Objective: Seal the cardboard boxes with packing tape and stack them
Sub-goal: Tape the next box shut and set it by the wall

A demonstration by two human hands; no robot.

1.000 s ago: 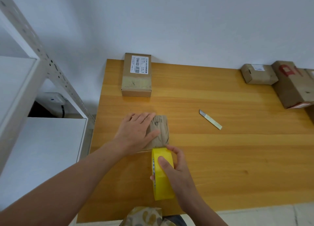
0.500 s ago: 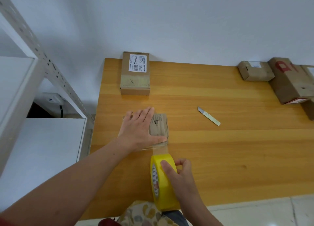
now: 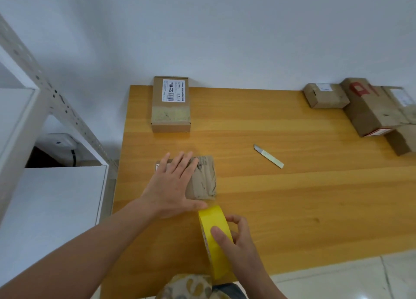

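Observation:
A small flat cardboard box [image 3: 203,179] lies on the wooden table [image 3: 292,197] near its left front. My left hand [image 3: 173,186] presses flat on the box's left part, fingers straight. Just in front of the box stands a yellow roll of packing tape [image 3: 215,238] on edge, and my right hand [image 3: 238,242] grips it with thumb and fingers curled round the rim. The roll almost touches my left thumb. A second box with a white label [image 3: 171,104] sits at the table's back left.
A small cutter blade [image 3: 269,156] lies right of the box. Several cardboard boxes [image 3: 369,106] crowd the back right corner. A white metal shelf [image 3: 45,141] stands left of the table. Tiled floor shows at the lower right.
My right hand has brought the tape roll back up toward the box's front edge. My left hand stays pressed on the box, and the camera has shifted slightly.

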